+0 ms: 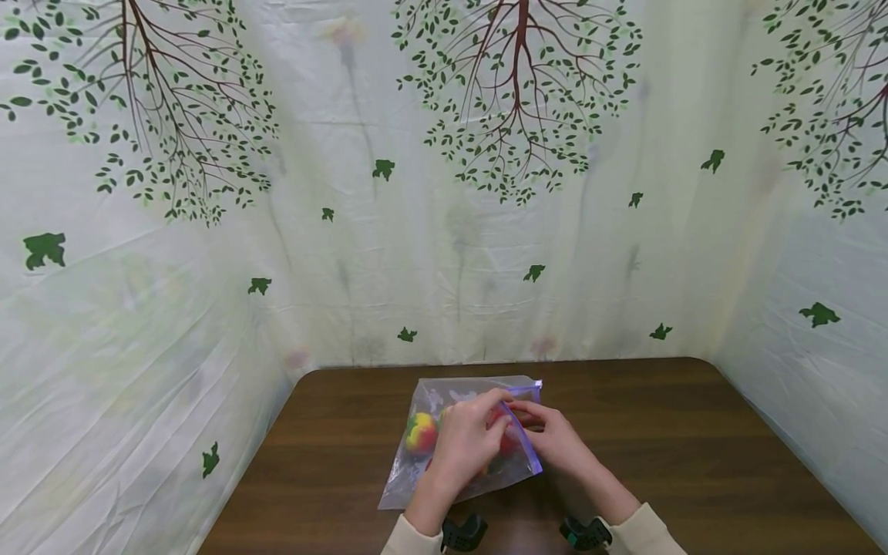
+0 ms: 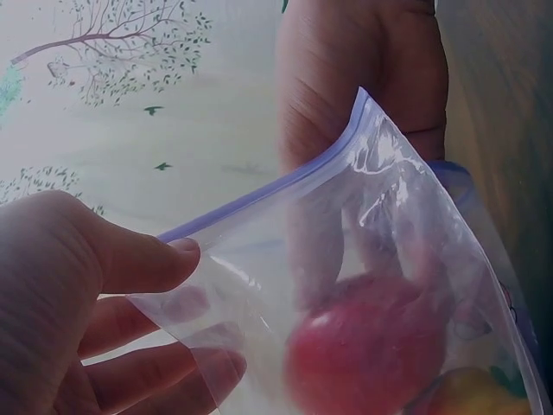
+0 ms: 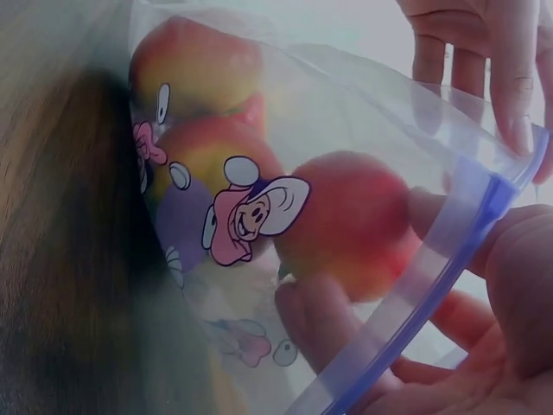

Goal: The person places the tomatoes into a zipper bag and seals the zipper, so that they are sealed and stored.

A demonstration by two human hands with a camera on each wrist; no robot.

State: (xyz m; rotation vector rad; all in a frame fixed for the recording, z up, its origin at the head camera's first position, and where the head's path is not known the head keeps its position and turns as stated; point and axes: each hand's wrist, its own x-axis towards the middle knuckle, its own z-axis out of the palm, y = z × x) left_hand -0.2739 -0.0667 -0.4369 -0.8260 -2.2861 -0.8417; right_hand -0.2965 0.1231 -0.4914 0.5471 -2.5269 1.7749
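Note:
A clear zip bag (image 1: 402,489) with a purple zip edge (image 3: 449,268) and printed cartoon figures lies on the table in the head view. My left hand (image 1: 465,443) pinches the bag's mouth beside the zip between thumb and fingers, keeping it raised and apart. Through that mouth my right hand (image 1: 558,443) reaches in. Its thumb and fingers lie around a red-and-yellow fruit (image 3: 346,225), seen through the plastic as a red ball in the left wrist view. More fruits (image 3: 194,65) rest deeper in the bag, one with a yellow top (image 1: 421,433).
The brown wooden table (image 1: 694,447) reaches out on both sides of the bag. White cloth (image 1: 458,308) printed with trees and leaves hangs behind it and at the sides. A dark wrist device (image 1: 465,532) sits on each wrist.

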